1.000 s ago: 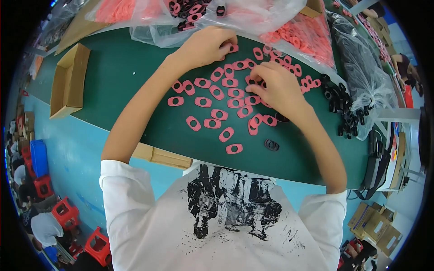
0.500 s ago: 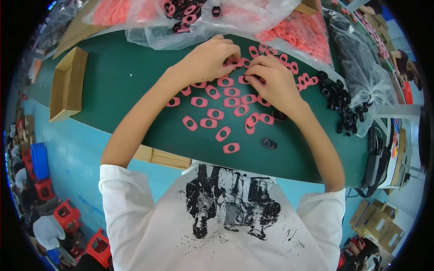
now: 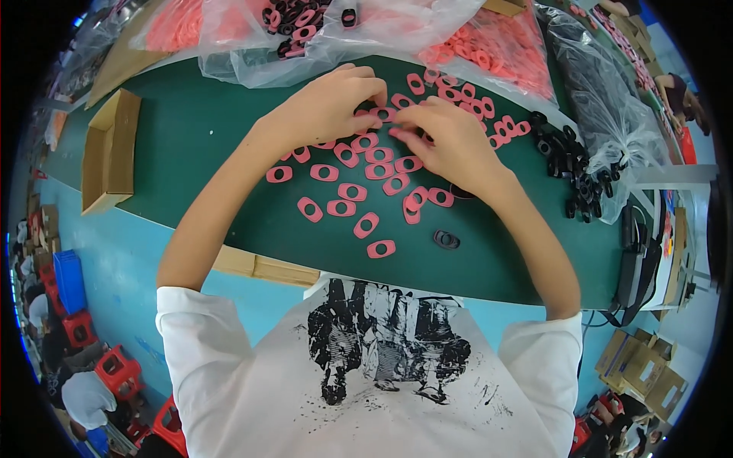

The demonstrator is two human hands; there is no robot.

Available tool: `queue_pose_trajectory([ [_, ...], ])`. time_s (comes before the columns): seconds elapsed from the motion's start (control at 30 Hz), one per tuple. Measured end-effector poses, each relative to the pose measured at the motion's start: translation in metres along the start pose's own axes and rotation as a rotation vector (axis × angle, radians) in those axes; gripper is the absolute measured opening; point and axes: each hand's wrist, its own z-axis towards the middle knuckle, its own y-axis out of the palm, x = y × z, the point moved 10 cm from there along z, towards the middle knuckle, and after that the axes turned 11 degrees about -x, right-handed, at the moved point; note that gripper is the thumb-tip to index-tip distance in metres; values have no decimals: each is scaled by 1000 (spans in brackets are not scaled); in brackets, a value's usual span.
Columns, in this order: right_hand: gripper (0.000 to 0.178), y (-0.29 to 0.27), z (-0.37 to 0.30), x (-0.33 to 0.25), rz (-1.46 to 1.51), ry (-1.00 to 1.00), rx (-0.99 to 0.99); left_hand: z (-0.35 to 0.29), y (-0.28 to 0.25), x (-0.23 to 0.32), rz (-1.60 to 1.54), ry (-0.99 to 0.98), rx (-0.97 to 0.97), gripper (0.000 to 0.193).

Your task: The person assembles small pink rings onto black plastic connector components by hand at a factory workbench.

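Starting nearest the body: a lone black ring (image 3: pixel 447 240) sits on the green mat (image 3: pixel 206 145), below and well apart from the hands. Loose pink rings (image 3: pixel 353 191) lie scattered just under both palms. Left hand (image 3: pixel 324 107) and right hand (image 3: pixel 450 141) meet fingertip to fingertip, pinching one pink ring (image 3: pixel 384 114) between them (mostly hidden). Beyond the fingers, clear plastic bags (image 3: pixel 336 34) of more rings.

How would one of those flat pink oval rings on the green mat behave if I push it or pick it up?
A pink ring lies flat on the green mat, so it would probably slide, not roll. It looks thin and small, so likely very light, and perhaps a bit flexible. Lying flush, it may be fiddly to lift; the left hand and right hand work with fingertips.
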Motion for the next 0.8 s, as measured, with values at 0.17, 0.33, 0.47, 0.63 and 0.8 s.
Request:
queue_pose_trajectory([
  [0.17,12,-11,-4,0,-87,-151,132,-3,-1,3,47,88,78,19],
  [0.33,8,-52,-22,29,57,58,198,-19,-15,5,57,82,272,28],
  [0.47,10,-46,-48,35,68,132,88,-32,20,26,321,103,194,60],
  [0.63,19,-44,-59,-3,-56,22,83,-38,33,27,452,68,165,60],
  [0.8,22,-21,-70,-41,-84,-125,62,-47,47,35,392,61,114,62],
])
